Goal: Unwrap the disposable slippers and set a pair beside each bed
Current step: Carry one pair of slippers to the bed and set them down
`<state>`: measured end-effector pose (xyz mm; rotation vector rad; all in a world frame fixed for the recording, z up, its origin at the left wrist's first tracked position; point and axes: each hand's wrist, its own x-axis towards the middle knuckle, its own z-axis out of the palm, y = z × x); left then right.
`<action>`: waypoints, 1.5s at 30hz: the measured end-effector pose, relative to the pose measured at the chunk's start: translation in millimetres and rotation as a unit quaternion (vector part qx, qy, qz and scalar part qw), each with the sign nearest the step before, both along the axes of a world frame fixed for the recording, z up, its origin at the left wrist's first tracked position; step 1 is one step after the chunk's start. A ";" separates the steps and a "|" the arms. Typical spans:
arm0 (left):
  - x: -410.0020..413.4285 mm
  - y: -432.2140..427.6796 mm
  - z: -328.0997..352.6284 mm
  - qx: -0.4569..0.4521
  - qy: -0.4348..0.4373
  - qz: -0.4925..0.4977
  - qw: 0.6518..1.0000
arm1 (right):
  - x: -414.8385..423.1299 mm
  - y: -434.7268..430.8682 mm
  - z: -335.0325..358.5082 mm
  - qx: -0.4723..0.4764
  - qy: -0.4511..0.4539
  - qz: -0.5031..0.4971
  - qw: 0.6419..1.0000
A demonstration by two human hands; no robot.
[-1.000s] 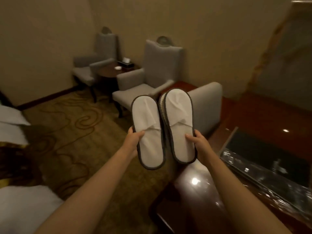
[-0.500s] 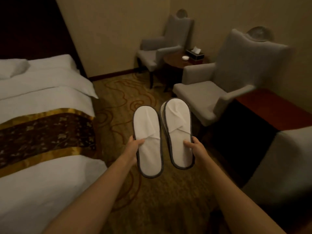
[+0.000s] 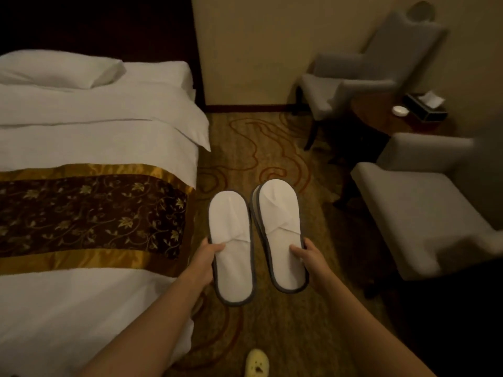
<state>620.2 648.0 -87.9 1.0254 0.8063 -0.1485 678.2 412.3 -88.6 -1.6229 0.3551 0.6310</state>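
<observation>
I hold two white disposable slippers with grey edging, flat and unwrapped, side by side in the air above the carpet. My left hand (image 3: 207, 261) grips the left slipper (image 3: 231, 240) at its outer edge. My right hand (image 3: 309, 258) grips the right slipper (image 3: 280, 227) the same way; a second sole edge shows behind it. The bed (image 3: 95, 148), white with a gold and brown runner, lies to the left, its side edge close to my left hand.
Patterned carpet (image 3: 258, 148) runs between the bed and two grey armchairs (image 3: 408, 202) on the right. A small round table (image 3: 386, 118) with a tissue box and a white dish stands between the chairs. A yellow slipper toe (image 3: 257, 363) shows at the bottom.
The view has swung left from the desk and chairs toward the bed. Both hands kept hold of the slippers, which now hang over the carpet beside the bed.
</observation>
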 end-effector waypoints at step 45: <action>388.7 91.5 -273.3 -0.115 0.103 0.603 0.783 | 582.5 326.2 -282.8 -0.092 0.079 0.588 0.800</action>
